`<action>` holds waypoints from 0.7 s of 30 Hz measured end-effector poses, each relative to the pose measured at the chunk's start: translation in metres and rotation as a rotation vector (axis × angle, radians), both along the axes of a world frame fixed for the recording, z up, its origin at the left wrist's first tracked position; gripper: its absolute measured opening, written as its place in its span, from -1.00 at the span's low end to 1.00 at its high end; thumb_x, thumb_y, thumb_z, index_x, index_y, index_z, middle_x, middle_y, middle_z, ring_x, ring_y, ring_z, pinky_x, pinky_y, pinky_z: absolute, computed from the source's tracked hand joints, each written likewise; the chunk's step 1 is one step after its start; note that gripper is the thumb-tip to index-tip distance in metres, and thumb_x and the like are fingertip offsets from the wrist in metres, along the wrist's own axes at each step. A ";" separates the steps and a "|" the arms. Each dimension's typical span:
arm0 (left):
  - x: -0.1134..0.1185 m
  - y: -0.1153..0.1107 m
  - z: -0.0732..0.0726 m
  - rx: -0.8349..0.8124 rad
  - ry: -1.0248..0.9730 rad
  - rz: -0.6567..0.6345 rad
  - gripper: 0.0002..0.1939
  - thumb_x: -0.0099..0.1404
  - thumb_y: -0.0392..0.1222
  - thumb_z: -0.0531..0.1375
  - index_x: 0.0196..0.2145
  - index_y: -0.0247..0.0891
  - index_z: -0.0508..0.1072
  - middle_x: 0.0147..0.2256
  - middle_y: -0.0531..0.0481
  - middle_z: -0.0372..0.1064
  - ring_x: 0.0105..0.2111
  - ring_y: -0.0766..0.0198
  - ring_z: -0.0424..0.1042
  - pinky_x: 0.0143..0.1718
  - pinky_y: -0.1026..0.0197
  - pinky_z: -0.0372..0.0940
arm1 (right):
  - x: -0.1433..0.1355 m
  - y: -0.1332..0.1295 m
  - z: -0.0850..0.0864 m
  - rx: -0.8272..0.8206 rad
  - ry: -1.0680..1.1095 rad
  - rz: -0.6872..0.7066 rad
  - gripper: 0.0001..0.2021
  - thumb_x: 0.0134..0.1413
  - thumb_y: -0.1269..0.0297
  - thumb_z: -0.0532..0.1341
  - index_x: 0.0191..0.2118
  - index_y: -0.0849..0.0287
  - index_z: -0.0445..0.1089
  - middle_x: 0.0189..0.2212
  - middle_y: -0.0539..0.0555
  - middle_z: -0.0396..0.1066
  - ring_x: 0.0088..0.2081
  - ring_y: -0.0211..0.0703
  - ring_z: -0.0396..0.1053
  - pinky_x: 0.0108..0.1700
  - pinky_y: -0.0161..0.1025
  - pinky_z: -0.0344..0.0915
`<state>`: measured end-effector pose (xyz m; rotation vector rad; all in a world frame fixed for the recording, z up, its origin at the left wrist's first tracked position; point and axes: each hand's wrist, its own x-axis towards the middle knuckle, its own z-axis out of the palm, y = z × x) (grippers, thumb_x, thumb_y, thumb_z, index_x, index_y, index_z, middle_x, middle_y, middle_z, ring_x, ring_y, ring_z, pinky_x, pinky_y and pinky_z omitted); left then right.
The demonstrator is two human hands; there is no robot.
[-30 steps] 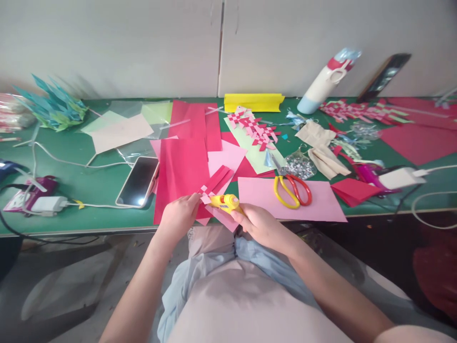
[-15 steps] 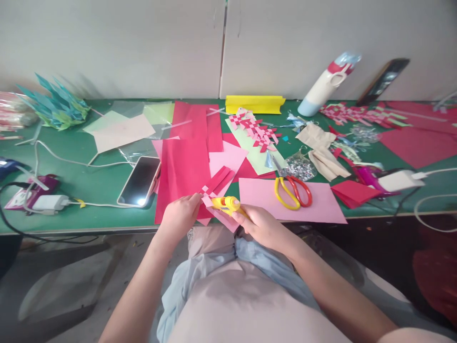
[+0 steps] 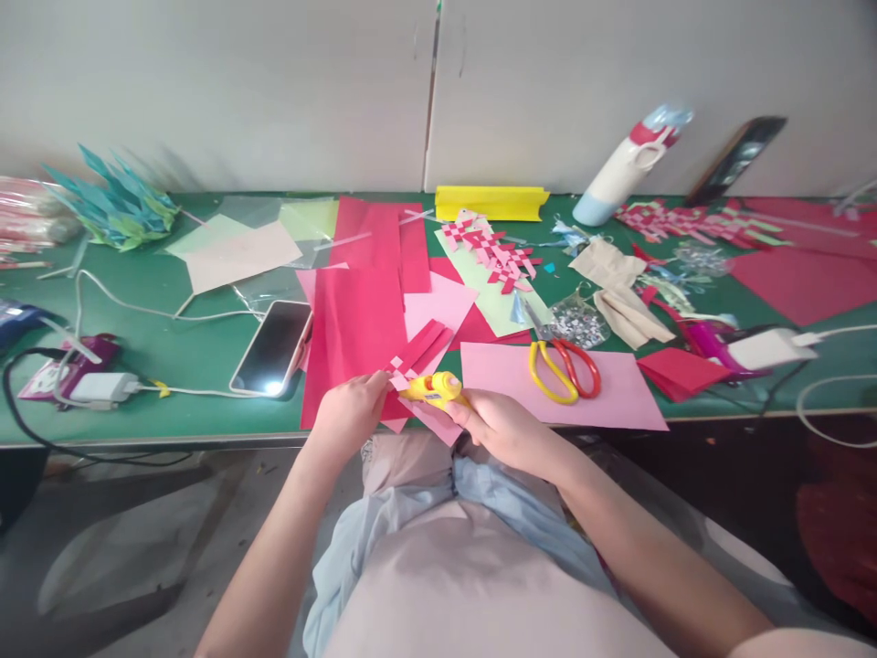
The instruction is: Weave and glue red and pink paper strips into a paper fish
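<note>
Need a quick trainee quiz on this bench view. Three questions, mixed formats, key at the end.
1. Multiple choice. What does the right hand hold?
a) a phone
b) a yellow glue gun
c) a bottle

2. True or false. The scissors have one yellow handle and one red handle.

3. Short answer. What does the left hand hold near the tip of the tool in the other hand?

Key:
1. b
2. True
3. A woven piece of red and pink paper strips
</note>
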<state>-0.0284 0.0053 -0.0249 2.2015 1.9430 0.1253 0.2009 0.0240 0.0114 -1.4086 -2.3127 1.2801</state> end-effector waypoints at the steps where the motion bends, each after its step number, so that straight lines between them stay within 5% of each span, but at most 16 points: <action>1: 0.000 0.000 0.000 -0.004 0.003 0.001 -0.66 0.42 -0.17 -0.07 0.02 -0.15 0.39 -0.16 -0.07 0.53 -0.26 0.19 0.52 -0.48 0.28 0.16 | 0.000 0.000 0.000 0.005 -0.005 0.000 -0.55 0.33 -0.09 -0.13 -0.40 0.12 0.23 -0.54 0.01 0.33 -0.47 -0.16 0.32 -0.38 -0.28 0.12; 21: 0.000 0.000 -0.002 -0.006 0.004 0.009 -0.65 0.42 -0.16 -0.10 0.02 -0.15 0.39 -0.17 -0.06 0.54 -0.29 0.18 0.52 -0.50 0.26 0.14 | -0.002 0.001 0.010 0.050 -0.038 0.021 -0.54 0.34 -0.06 -0.10 -0.21 0.15 0.41 -0.37 0.13 0.49 -0.32 -0.04 0.44 -0.30 -0.27 0.22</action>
